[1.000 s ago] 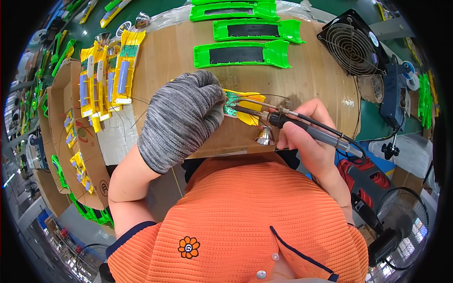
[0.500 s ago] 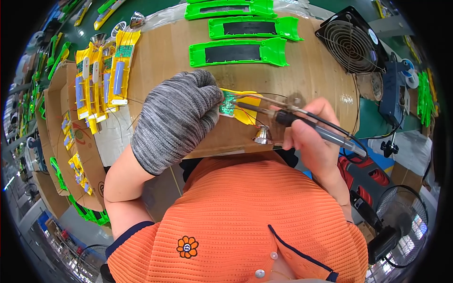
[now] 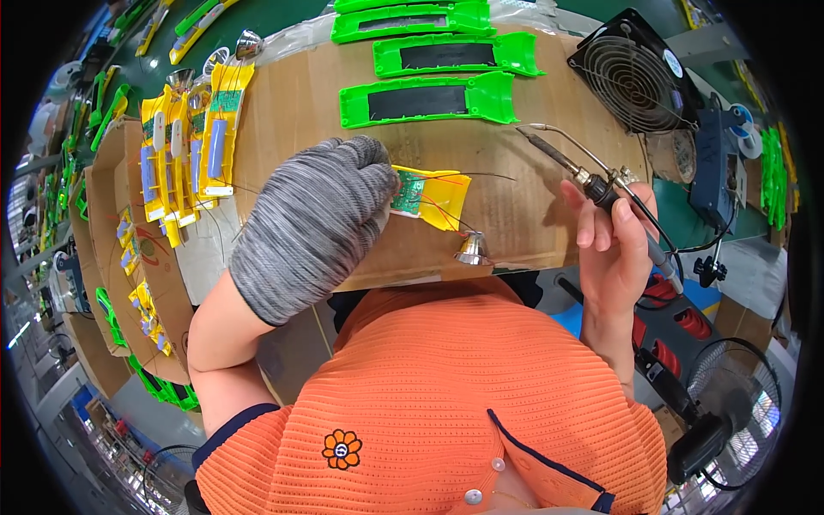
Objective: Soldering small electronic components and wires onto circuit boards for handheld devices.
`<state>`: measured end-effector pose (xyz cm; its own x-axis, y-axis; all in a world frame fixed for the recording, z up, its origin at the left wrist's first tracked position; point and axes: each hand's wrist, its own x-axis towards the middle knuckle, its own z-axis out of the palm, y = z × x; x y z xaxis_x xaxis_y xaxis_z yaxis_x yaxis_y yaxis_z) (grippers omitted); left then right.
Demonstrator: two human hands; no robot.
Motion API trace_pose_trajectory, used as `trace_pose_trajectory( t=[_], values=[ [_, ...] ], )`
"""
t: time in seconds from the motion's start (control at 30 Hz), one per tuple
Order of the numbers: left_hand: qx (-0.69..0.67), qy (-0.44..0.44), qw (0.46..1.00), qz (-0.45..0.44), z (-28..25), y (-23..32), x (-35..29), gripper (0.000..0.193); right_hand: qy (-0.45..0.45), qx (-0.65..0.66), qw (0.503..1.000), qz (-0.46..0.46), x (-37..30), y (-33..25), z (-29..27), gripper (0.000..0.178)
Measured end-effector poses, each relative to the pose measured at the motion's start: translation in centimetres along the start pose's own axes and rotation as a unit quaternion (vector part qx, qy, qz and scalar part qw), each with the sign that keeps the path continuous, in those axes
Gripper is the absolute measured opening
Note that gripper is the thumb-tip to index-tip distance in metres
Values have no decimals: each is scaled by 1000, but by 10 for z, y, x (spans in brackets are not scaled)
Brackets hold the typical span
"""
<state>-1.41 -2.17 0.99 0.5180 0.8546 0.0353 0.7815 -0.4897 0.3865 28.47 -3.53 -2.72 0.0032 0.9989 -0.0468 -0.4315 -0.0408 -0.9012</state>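
Note:
My left hand (image 3: 319,225), in a grey striped knit glove, is closed over the left end of a yellow plastic housing (image 3: 446,199), covering that end. A green circuit board (image 3: 408,194) with thin red and dark wires lies in the housing beside my fingers. A small silver reflector cup (image 3: 473,250) sits just below its right end, by the wires. To the right, my bare right hand (image 3: 616,249) grips a soldering iron (image 3: 602,192) with a thin metal tube alongside it. Its tip points up and left, apart from the board.
Green plastic covers (image 3: 493,108) with black panels lie at the far side of the cardboard-topped table (image 3: 292,94). Yellow housings with blue batteries (image 3: 217,146) stand at left, by a cardboard box (image 3: 112,172). A black fan (image 3: 633,81) and a blue device (image 3: 714,172) stand at right.
My right hand has drawn the soldering iron away from the circuit board, to the right. My left hand keeps its hold on the housing, and a dark wire now shows sticking out rightward.

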Motion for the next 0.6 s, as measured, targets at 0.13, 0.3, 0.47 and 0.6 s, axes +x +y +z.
trace_pose_trajectory(
  t=[0.13, 0.3, 0.47, 0.6],
  values=[
    [-93, 75, 990, -81, -7, -19, 11, 18, 31, -8, 999, 2, 0, -2, -6, 9],
    [-51, 43, 997, -35, 8, -45, 36, 19, 24, 5, 1000, -18, 2, -1, -14, 10],
    [0, 109, 987, 117, 11, -22, 53, 19, 35, 19, 999, -33, 6, -2, -19, 8],
    [-46, 0, 986, 159, 22, 18, 67, 20, 27, 37, 998, -42, 13, -2, -21, 8]
  ],
)
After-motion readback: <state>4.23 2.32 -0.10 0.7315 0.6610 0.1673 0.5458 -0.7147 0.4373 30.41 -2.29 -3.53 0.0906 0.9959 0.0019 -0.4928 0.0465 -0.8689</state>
